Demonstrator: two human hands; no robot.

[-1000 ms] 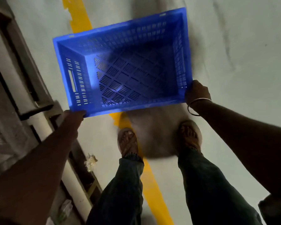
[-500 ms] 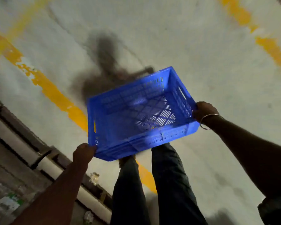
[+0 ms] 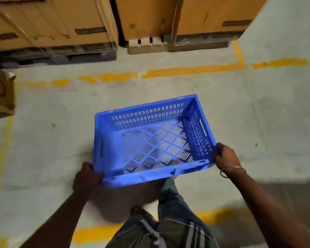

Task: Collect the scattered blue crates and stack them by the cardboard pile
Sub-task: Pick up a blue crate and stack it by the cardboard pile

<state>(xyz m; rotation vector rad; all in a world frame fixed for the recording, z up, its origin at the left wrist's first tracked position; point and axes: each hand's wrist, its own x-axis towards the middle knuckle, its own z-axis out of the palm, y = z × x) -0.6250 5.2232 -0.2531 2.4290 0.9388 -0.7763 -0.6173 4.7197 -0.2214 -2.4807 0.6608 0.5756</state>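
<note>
no text could be read anywhere. the dark printed strips on the cardboard boxes [image 3: 89,24], well beyond the grip on the blue crate [image 3: 150,140], were too blurred to make out.

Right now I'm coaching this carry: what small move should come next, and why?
Probably keep walking the blue crate forward toward the cardboard boxes. Left hand and right hand grip its near corners, it is empty and held off the floor, and bare floor with a yellow line separates it from them.
</note>
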